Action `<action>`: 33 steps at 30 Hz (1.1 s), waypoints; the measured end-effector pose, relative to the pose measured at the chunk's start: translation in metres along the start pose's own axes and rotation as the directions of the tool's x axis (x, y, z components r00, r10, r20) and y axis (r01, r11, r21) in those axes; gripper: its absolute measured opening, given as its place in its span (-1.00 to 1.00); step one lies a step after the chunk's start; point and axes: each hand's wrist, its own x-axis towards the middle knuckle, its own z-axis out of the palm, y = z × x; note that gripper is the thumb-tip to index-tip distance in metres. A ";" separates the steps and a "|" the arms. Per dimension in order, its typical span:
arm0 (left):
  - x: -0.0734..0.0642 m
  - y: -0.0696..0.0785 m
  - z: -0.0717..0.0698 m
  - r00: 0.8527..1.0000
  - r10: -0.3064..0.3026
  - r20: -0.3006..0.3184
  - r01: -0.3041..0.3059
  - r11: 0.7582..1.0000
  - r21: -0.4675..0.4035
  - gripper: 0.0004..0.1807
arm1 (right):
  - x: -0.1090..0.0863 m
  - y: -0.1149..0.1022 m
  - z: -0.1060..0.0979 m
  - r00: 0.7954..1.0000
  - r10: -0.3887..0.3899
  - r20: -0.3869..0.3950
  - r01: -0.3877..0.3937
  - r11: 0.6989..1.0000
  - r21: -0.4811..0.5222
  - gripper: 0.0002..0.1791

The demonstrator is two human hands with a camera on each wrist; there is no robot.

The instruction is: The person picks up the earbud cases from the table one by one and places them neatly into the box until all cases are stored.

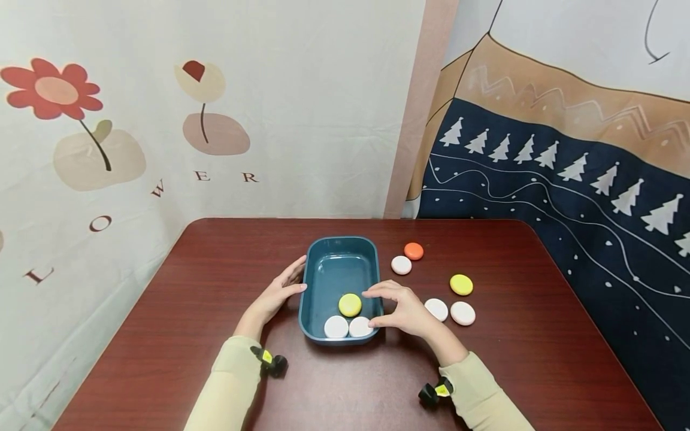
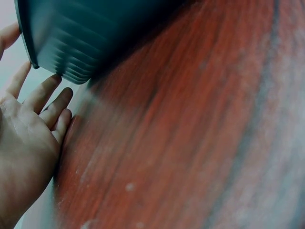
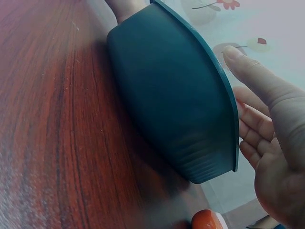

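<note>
A deep teal rectangular dish (image 1: 345, 269) stands on the table. Inside, at its near end, lie a yellow disc (image 1: 350, 305), a white disc (image 1: 336, 327) and a second white disc (image 1: 359, 327). My left hand (image 1: 272, 299) touches the dish's left side with extended fingers, seen against the outer wall in the left wrist view. Over the right rim reaches my right hand (image 1: 401, 308), thumb and fingers spread apart, its thumb tip beside the second white disc. Nothing shows between those fingers in the right wrist view, where the dish wall (image 3: 176, 90) hides the discs.
Right of the dish lie an orange disc (image 1: 413, 251), a yellow disc (image 1: 461, 285) and several white discs, one partly behind my right hand. The brown wooden table (image 1: 226, 263) ends at a printed curtain (image 1: 323, 120) behind it.
</note>
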 end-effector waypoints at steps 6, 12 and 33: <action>0.001 0.000 -0.001 1.000 -0.018 -0.002 0.018 1.000 -0.001 -0.23 | 0.001 -0.003 -0.003 0.997 0.067 -0.037 -0.066 0.997 0.033 -0.37; -0.001 0.010 0.001 1.000 -0.026 0.014 0.026 1.000 0.000 -0.23 | -0.001 -0.021 -0.014 0.993 0.096 -0.070 -0.094 0.995 0.032 -0.40; -0.009 0.029 0.008 0.999 -0.035 0.019 0.035 0.999 0.005 -0.23 | -0.014 0.008 -0.046 0.974 0.207 -0.093 -0.203 0.978 0.056 -0.37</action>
